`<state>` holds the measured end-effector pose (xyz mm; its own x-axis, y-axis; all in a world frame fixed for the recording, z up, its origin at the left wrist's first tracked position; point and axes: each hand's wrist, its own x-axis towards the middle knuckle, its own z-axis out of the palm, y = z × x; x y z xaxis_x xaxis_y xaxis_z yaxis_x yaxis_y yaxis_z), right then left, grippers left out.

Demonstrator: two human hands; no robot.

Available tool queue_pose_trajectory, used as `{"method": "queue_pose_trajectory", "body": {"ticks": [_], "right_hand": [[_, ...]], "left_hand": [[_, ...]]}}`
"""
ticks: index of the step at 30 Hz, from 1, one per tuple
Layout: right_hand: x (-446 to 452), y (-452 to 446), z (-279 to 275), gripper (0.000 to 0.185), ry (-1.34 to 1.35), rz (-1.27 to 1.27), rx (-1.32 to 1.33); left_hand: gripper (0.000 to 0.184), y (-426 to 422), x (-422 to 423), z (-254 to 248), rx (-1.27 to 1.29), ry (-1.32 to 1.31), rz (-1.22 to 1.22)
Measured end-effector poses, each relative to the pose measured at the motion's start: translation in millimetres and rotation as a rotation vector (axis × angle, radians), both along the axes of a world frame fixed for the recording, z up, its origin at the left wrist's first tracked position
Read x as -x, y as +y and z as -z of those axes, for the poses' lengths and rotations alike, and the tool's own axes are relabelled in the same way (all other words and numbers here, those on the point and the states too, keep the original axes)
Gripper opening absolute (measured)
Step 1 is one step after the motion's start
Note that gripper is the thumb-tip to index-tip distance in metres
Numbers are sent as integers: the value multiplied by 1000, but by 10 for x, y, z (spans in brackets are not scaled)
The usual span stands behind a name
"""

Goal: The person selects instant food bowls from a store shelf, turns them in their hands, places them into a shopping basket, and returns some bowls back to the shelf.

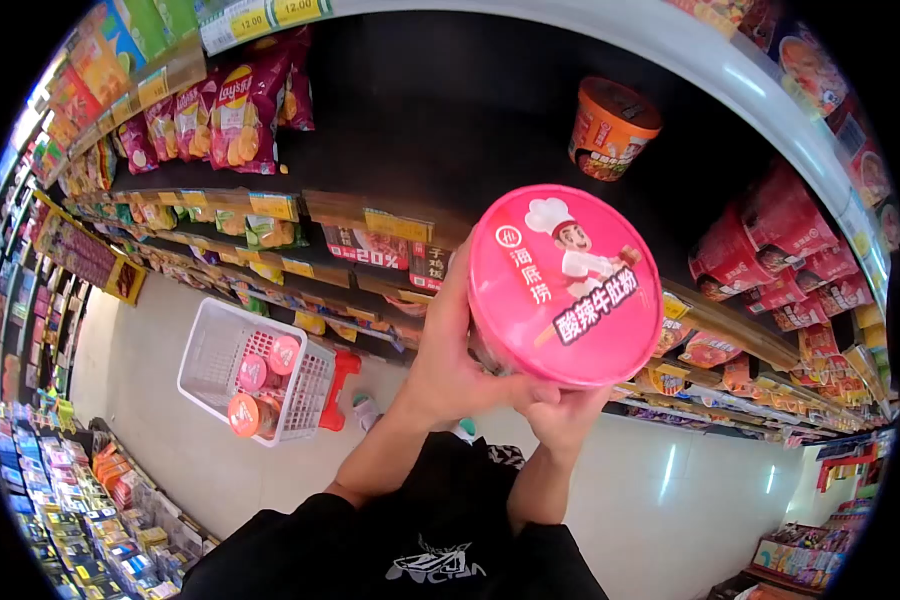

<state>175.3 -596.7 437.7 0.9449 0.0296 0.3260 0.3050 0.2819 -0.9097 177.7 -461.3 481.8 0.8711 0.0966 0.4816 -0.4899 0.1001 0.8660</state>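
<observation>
A pink-lidded tub (570,290) with a cartoon chef on its lid is held up in front of the shelf. My left hand (450,350) wraps round its left side, with the thumb at the lower edge. From below, my right hand (562,415) grips the bottom edge; its fingers are partly hidden behind the tub. Just beyond the tub, an orange tub (615,128) stands on the dark upper shelf (420,110).
Purple chip bags (245,115) fill the shelf at upper left. Red tubs (790,225) are stacked at the right. A white basket (198,345) with several tubs sits on the floor at lower left. Packed shelves line the far left.
</observation>
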Motion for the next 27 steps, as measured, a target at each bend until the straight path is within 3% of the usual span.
{"method": "queue_pose_trajectory", "body": {"ticks": [5,12,14,20,23,27], "right_hand": [[78,-68,43,112,-73,-14,-5],[54,5,45,111,-66,-36,-5],[-2,26,91,111,-146,-35,62],[-62,133,148,113,-19,-164,177],[-77,278,40,112,33,-200,45],[-266,331,181,111,-109,-265,93]], "left_hand": [[124,19,50,36,-51,-78,39],[124,62,139,27,61,51,17],[124,129,129,113,18,-2,-42],[124,400,182,120,-117,22,-132],[124,523,180,84,-129,10,-159],[121,771,229,72,-215,-5,-212]]}}
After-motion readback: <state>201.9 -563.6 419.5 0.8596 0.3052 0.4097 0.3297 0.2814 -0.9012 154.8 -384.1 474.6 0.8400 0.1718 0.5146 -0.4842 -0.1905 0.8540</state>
